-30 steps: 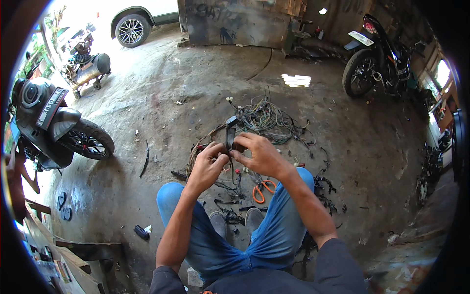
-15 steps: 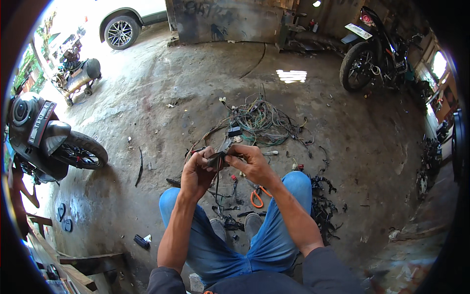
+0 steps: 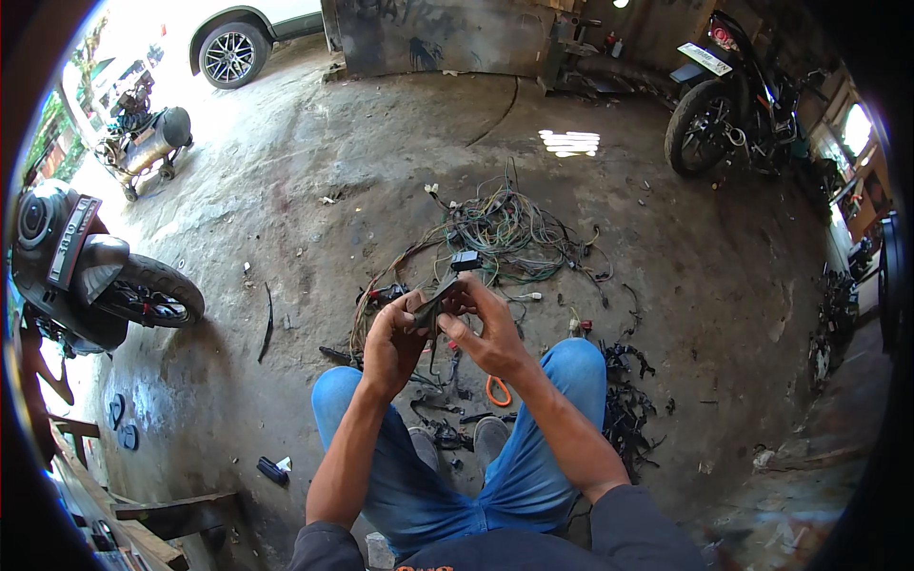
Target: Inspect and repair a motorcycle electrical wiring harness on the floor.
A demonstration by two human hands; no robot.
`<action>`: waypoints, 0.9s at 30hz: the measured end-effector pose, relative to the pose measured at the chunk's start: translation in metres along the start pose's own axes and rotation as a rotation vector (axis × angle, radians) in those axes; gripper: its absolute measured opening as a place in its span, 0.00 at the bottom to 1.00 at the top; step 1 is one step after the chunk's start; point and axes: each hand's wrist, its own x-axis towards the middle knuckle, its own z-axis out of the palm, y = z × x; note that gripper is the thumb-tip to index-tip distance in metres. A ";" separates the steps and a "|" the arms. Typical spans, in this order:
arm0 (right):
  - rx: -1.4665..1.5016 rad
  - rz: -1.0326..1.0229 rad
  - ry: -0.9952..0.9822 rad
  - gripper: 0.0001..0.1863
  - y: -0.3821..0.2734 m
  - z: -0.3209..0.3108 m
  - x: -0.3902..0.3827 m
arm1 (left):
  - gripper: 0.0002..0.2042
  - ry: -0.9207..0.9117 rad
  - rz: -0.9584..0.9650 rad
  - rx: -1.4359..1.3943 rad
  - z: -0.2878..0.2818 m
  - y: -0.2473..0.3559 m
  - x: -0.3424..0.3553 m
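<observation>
My left hand (image 3: 390, 335) pinched one side of a dark grey, flat, rubbery-looking strip (image 3: 432, 311), fingers bent in; my right hand (image 3: 489, 333), partly closed, had its other side! Up above the grey concrete floor (image 3: 724, 285), it looked light and pliable, best gripped along its edges. Beyond sprawled tangled multicoloured wires (image 3: 505, 228); leftward, I had wide room.

Left hand (image 3: 387, 339): pinching a dark flat piece (image 3: 434, 306)
Right hand (image 3: 489, 333): kinda got its other side
Floor (image 3: 705, 285): messy wire tangle (image 3: 505, 226) past the hands, orange loop handle (image 3: 489, 390) near the right shoe (image 3: 490, 436)
Parked: scooter (image 3: 95, 271) left, motorbike (image 3: 728, 119) upper right
</observation>
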 end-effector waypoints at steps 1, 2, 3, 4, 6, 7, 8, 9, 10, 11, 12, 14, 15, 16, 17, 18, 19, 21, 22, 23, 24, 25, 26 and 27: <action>0.049 0.003 0.021 0.12 0.002 0.000 0.000 | 0.05 -0.002 -0.001 -0.002 0.002 0.000 0.000; 0.098 0.006 0.042 0.11 0.002 0.000 -0.001 | 0.05 0.029 0.003 -0.007 0.005 -0.001 0.001; 0.095 0.006 0.042 0.11 0.001 0.000 0.000 | 0.05 0.061 0.006 -0.012 0.009 -0.001 0.001; 0.059 0.017 0.054 0.10 0.000 -0.001 0.001 | 0.05 0.060 0.006 -0.013 0.013 -0.002 0.001; 0.023 0.027 0.064 0.09 -0.002 -0.002 0.001 | 0.06 0.236 0.002 0.056 0.019 -0.005 0.001; 0.026 0.068 0.061 0.09 -0.005 -0.001 0.002 | 0.06 0.239 0.006 0.058 0.011 -0.007 0.002; 0.028 0.108 0.060 0.08 -0.007 -0.001 0.002 | 0.06 0.100 0.030 0.128 -0.004 -0.012 0.005; 0.030 0.105 0.058 0.08 -0.010 -0.001 0.002 | 0.07 -0.038 0.053 0.198 -0.016 -0.014 0.006; 0.010 0.123 0.057 0.08 -0.009 -0.002 0.002 | 0.11 -0.039 0.102 0.422 -0.013 -0.010 0.007; -0.009 0.140 0.056 0.07 -0.007 -0.003 0.001 | 0.11 -0.041 0.100 0.421 -0.007 -0.010 0.006; -0.009 0.141 0.058 0.07 -0.004 -0.003 0.001 | 0.13 0.056 0.213 0.688 0.001 -0.011 0.002; -0.129 0.072 0.043 0.06 0.001 -0.003 0.000 | 0.17 0.135 0.397 0.987 0.010 -0.011 0.001; -0.128 0.071 0.041 0.06 0.001 -0.003 -0.001 | 0.17 0.137 0.398 0.987 0.008 -0.010 0.003; -0.166 0.095 0.039 0.06 0.001 -0.003 -0.001 | 0.14 0.081 0.431 1.083 0.007 -0.008 0.006; -0.206 0.118 0.038 0.06 0.001 -0.004 -0.001 | 0.11 0.023 0.464 1.178 0.009 -0.005 0.008; -0.206 0.117 0.038 0.06 0.003 -0.004 0.000 | 0.07 0.030 0.432 1.115 0.013 -0.003 0.005; -0.185 0.123 0.022 0.07 0.004 -0.004 -0.001 | 0.07 0.029 0.433 1.114 0.013 -0.003 0.005; -0.167 0.128 0.008 0.07 0.004 -0.003 -0.001 | 0.08 0.107 0.485 1.140 0.013 -0.001 0.006; -0.179 0.108 0.051 0.08 0.001 0.000 0.000 | 0.07 0.177 0.485 1.164 0.013 0.000 0.004; -0.191 0.088 0.095 0.09 0.000 0.003 0.000 | 0.07 0.179 0.485 1.167 0.009 0.001 0.006; -0.187 0.086 0.095 0.09 0.000 0.003 -0.001 | 0.07 0.284 0.530 1.145 0.002 0.001 0.011; -0.145 0.177 0.105 0.09 0.001 0.004 -0.002 | 0.08 0.387 0.575 1.120 -0.004 0.001 0.014; -0.097 0.261 0.107 0.10 0.001 0.007 -0.001 | 0.09 0.433 0.601 1.078 -0.002 -0.002 0.014; -0.088 0.253 0.101 0.10 0.000 0.010 0.000 | 0.10 0.413 0.580 0.983 -0.022 -0.013 0.019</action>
